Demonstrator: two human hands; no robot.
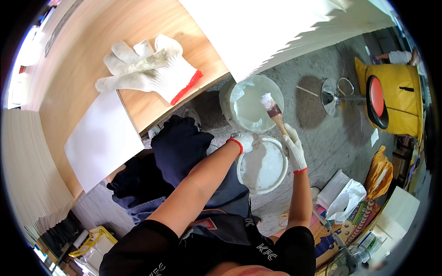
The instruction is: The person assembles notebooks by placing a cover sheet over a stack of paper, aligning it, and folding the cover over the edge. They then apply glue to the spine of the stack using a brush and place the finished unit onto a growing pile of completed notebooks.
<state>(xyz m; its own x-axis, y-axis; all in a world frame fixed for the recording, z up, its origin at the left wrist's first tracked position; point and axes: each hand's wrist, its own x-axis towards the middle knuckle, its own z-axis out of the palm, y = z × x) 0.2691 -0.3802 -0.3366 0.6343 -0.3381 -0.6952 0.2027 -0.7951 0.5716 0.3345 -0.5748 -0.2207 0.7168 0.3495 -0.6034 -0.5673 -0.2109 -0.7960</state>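
My right hand point(293, 147), in a white knit glove with a red cuff, grips the wooden handle of a paint brush point(276, 116). White paste coats the bristles, which are above a pale bucket point(223, 103) with whitish, cloudy liquid inside. Closer to me stands a second white bucket point(285, 171) holding thick white stuff. Also gloved, my left hand point(244, 141) is closed at the far left rim of this nearer bucket; its fingertips are partly hidden.
A spare white glove point(147, 69) and a white sheet point(105, 138) lie on the wooden table point(193, 41). Tall paper stacks point(276, 32) stand beyond and at left point(27, 170). To the right are a red-topped stool point(376, 95), a yellow bag point(400, 99) and a fan point(347, 260).
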